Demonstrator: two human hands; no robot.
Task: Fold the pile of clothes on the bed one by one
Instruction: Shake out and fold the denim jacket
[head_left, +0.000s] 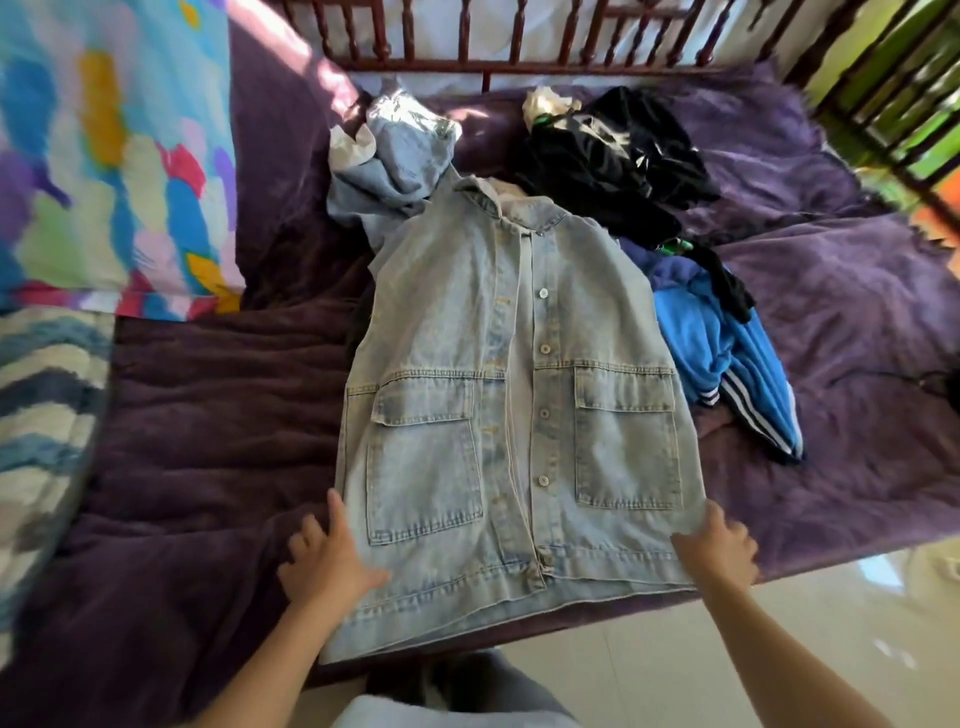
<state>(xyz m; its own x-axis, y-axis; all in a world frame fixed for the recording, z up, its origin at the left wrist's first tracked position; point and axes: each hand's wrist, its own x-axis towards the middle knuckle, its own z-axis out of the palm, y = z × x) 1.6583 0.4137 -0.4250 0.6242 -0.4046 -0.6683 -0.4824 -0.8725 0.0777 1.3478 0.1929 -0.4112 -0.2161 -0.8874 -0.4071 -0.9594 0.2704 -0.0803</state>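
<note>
– What is hard to make out?
– The black clothes (613, 156) and a crumpled denim piece (395, 156) are bunched behind the denim jacket (519, 405), so their kinds cannot be told. A blue garment (727, 353) is heaped just beside it.
– And the hands?
– The left hand (327, 561) and right hand (722, 551) are laid loosely on the jacket's lower corners, thumbs on the cloth; nothing is gripped.
– The room?
– The jacket is spread flat on a purple-covered bed (208, 415), its hem overhanging pale floor tiles (779, 649).
</note>
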